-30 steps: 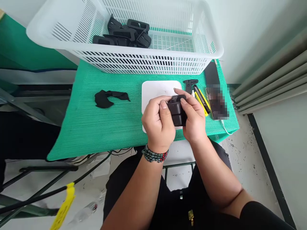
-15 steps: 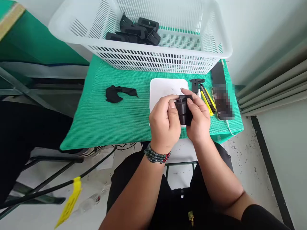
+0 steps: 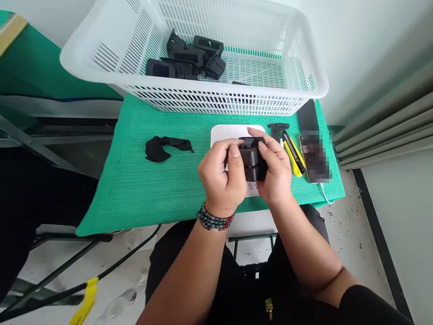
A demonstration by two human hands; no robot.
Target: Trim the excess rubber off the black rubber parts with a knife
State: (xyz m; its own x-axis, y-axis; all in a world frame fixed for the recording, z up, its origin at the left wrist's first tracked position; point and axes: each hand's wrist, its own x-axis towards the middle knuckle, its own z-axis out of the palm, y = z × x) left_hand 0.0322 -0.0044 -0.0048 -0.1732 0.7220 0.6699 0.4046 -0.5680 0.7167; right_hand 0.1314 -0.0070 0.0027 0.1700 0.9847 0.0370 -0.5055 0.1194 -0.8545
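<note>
Both of my hands hold a black moulded plastic part (image 3: 251, 159) above the white scale (image 3: 223, 132). Gripping its left side, my left hand (image 3: 223, 174) has the thumb laid along the part and wears a beaded bracelet at the wrist. My right hand (image 3: 275, 167) is closed on the right side, thumb on top. The part shows a raised block at its upper end and a groove across its middle. Its underside is hidden, and the hands cover much of the scale; a few button marks show below the part.
A white plastic basket (image 3: 189, 92) with several black parts (image 3: 187, 56) stands at the back. On the green mesh cloth (image 3: 135, 189) lie a crumpled black cloth (image 3: 158, 149), a black caliper (image 3: 277, 128), a yellow utility knife (image 3: 293, 155) and a phone (image 3: 314, 158) on a cable.
The view has tilted, so the basket and table sit lower in the picture. My hands have shifted slightly left with the black part, turning it a little; the raised block shows more clearly.
</note>
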